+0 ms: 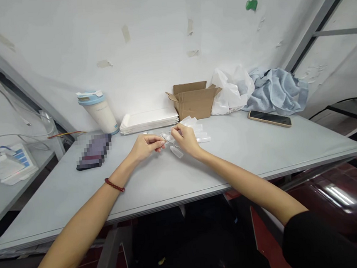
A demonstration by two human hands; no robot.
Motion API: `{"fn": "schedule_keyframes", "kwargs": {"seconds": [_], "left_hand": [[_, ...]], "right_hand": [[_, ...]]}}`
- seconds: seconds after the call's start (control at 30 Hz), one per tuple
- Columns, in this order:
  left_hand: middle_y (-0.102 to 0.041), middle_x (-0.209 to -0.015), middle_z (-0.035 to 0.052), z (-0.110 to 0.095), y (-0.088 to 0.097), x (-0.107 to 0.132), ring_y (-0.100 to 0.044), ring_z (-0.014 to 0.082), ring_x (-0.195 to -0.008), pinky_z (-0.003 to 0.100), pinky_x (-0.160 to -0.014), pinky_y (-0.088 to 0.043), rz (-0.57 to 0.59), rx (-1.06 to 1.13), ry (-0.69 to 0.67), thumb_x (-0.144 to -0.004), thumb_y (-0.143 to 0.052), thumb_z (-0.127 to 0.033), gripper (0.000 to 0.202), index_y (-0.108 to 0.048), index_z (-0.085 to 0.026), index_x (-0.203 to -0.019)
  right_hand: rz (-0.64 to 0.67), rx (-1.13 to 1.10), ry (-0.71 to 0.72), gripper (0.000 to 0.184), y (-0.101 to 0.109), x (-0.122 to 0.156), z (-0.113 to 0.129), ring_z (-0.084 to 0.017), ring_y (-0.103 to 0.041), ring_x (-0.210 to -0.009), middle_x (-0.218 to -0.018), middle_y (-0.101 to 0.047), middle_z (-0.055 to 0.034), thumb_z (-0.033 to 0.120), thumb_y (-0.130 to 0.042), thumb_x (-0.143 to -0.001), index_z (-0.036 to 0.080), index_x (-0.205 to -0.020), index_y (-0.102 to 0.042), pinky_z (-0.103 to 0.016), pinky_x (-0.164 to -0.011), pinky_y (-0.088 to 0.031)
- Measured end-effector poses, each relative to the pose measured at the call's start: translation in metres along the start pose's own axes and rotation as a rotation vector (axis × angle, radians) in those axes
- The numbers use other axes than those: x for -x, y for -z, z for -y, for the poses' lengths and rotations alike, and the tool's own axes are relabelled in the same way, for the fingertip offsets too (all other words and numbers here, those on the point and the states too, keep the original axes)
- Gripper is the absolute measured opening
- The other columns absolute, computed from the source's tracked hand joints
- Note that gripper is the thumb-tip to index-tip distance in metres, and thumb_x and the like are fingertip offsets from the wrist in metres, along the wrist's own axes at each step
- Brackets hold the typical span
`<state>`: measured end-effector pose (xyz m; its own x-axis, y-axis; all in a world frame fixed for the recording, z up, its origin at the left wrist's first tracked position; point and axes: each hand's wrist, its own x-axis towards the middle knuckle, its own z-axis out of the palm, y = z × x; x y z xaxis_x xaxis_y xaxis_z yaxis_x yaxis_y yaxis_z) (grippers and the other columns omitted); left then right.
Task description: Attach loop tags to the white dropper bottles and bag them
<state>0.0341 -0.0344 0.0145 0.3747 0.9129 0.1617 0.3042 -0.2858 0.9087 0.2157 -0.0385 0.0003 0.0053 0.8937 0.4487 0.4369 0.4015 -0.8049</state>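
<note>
Near the middle of the table, my left hand (148, 146) pinches with thumb and forefinger at something too small to make out. A red bead bracelet (114, 185) circles that wrist. Close by on the right, my right hand (186, 139) is also closed in a pinch, its fingertips slightly higher and its hold hard to see. Small white pieces and thin white cord (167, 137) lie between the fingertips. Below them is a translucent plastic sleeve (176, 151). Several white tube-like pieces (203, 139) lie behind and beside my right hand, partly covered by it.
Along the wall stand a blue-lidded cup (99, 114), a stack of white flat packs (149, 120), an open cardboard box (196, 103), a white plastic bag (232, 89) and a light blue cloth (277, 92). A phone (269, 118) lies right; a pixelated dark object (94, 151) lies left.
</note>
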Motion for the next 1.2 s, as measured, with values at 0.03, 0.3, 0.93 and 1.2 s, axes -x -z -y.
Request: {"fn": "schedule_keyframes", "kwargs": {"seconds": [0.03, 0.3, 0.93, 1.2], "left_hand": [[-0.071, -0.068, 0.0069, 0.000, 0.000, 0.000, -0.057, 0.0135, -0.054, 0.029, -0.058, -0.051, 0.002, -0.005, -0.003, -0.066, -0.075, -0.044, 0.032, -0.073, -0.013, -0.073], [-0.071, -0.067, 0.0070, 0.002, 0.000, 0.000, -0.058, 0.0141, -0.054, 0.029, -0.057, -0.051, 0.005, 0.007, -0.008, -0.066, -0.076, -0.043, 0.030, -0.073, -0.014, -0.072], [-0.069, -0.069, 0.0072, -0.001, 0.005, -0.003, -0.058, 0.0126, -0.055, 0.026, -0.056, -0.050, 0.097, 0.368, 0.130, -0.064, -0.082, -0.046, 0.035, -0.073, -0.013, -0.070], [-0.067, -0.066, 0.0054, -0.006, 0.010, -0.002, -0.056, 0.0108, -0.054, 0.025, -0.056, -0.047, 0.128, 0.369, 0.134, -0.063, -0.083, -0.041, 0.030, -0.074, -0.013, -0.068]], "right_hand": [[0.002, -0.002, -0.002, 0.022, 0.000, 0.001, 0.000, -0.013, -0.054, -0.062, -0.066, -0.062, 0.0005, 0.029, -0.048, -0.088, 0.019, -0.071, -0.055, -0.025, -0.064, -0.037], [0.013, -0.022, 0.004, 0.022, -0.002, 0.003, -0.002, -0.014, -0.055, -0.065, -0.069, -0.062, 0.0000, 0.031, -0.046, -0.088, 0.019, -0.071, -0.053, -0.026, -0.066, -0.038], [-0.023, -0.095, 0.038, 0.024, 0.004, -0.002, 0.010, -0.013, -0.051, -0.063, -0.064, -0.058, 0.0012, 0.033, -0.047, -0.086, 0.019, -0.067, -0.052, -0.026, -0.065, -0.037], [0.000, -0.145, 0.045, 0.028, 0.002, -0.001, 0.013, -0.012, -0.049, -0.062, -0.062, -0.054, 0.0019, 0.039, -0.047, -0.085, 0.019, -0.066, -0.051, -0.026, -0.065, -0.037]]}}
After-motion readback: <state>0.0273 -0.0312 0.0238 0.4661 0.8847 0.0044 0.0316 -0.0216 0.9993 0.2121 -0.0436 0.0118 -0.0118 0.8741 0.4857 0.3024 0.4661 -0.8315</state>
